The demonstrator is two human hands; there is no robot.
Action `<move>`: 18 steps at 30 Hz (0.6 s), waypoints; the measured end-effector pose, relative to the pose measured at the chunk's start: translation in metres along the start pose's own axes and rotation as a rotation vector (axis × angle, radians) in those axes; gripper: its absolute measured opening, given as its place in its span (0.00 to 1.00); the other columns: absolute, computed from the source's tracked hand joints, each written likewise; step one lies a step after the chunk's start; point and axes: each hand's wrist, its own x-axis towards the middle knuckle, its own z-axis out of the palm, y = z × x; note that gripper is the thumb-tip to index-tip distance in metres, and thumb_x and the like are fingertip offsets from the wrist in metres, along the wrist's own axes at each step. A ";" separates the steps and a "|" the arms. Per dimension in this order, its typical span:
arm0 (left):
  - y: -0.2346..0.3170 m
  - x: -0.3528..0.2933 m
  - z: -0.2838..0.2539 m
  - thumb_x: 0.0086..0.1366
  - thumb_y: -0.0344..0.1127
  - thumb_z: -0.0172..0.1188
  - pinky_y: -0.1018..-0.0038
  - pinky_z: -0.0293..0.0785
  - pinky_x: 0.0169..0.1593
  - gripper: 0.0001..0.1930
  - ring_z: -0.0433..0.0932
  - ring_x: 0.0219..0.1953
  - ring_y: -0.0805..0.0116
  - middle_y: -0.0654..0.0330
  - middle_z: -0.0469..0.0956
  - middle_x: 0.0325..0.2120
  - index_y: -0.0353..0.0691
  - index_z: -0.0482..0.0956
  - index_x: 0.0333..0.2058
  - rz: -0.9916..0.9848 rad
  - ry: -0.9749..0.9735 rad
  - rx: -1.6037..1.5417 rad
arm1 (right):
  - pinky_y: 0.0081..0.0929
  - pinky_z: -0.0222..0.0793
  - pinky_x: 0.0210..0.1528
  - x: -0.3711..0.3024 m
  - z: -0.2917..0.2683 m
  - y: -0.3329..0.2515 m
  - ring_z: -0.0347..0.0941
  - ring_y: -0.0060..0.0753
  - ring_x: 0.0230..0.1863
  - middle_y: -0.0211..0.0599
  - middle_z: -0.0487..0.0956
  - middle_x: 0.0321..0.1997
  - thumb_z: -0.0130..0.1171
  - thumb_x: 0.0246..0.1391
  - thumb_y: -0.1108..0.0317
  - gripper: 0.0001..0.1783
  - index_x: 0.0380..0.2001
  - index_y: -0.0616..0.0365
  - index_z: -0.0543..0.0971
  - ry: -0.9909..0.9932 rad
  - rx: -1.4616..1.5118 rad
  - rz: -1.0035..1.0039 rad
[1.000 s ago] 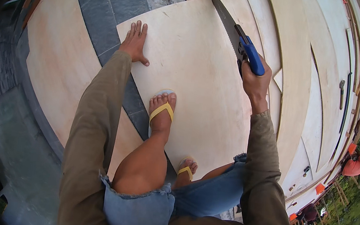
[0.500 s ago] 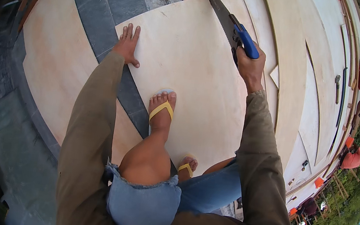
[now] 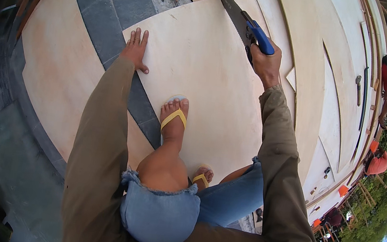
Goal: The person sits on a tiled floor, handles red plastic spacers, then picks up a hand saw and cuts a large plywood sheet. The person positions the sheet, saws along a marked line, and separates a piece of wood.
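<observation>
— Where's the saw from where you sit?

— One o'clock on my screen, its blade running up toward twelve. The toothed side lies along the right edge of the pale panel, which spreads from the centre up to twelve.

— And the fingers?

— My right hand is wrapped round the blue handle. My left hand, between ten and eleven, has its fingers spread wide on the panel's left edge, gripping nothing.

— Are the teeth biting?

— I can't tell whether they sit in the wood or just beside it. I'd check before pushing.

— What makes a good stroke?

— I'd line up forearm, wrist and blade, and stroke long and light. A twisted wrist would likely bind the blade or splinter the edge.

— And holding it down?

— I'd press the left palm flat, well apart from the teeth, and lean on the sandalled foot at the centre against chatter. I'd mind the overlapping sheets toward two; the teeth could score them.
</observation>
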 end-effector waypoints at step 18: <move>0.009 0.009 -0.001 0.34 0.51 0.87 0.50 0.45 0.76 0.83 0.32 0.77 0.38 0.37 0.27 0.75 0.42 0.25 0.74 -0.044 -0.077 0.088 | 0.25 0.74 0.48 -0.112 -0.057 0.018 0.80 0.27 0.41 0.43 0.85 0.40 0.57 0.52 0.77 0.19 0.50 0.64 0.82 0.058 -0.009 0.037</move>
